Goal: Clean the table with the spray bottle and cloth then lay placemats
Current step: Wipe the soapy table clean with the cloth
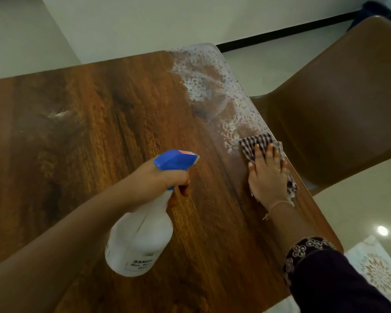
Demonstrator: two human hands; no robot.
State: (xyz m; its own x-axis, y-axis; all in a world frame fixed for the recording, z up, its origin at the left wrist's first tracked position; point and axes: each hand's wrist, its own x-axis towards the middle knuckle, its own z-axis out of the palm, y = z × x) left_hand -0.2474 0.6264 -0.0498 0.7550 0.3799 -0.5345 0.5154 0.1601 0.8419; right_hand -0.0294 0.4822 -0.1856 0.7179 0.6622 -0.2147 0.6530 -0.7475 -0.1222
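The wooden table (88,132) fills most of the view. Above its near middle the left hand (167,177) is wrapped around the neck of the spray bottle (140,233), a finger by the trigger under the blue head, the white body hanging tilted off the surface. The bottle looks like light, stiff plastic, opaque, so its fill cannot be told; the narrow neck is the sound place to hold it. Further right, foam droplets (201,86) speckle the far corner and right edge. Just below them the right hand (266,175) lies flat, fingers spread, pressing the checked cloth (255,142) against the tabletop beside the edge. The cloth seems soft and limp, best driven under an open palm. A brown chair (336,109) stands beyond that edge.
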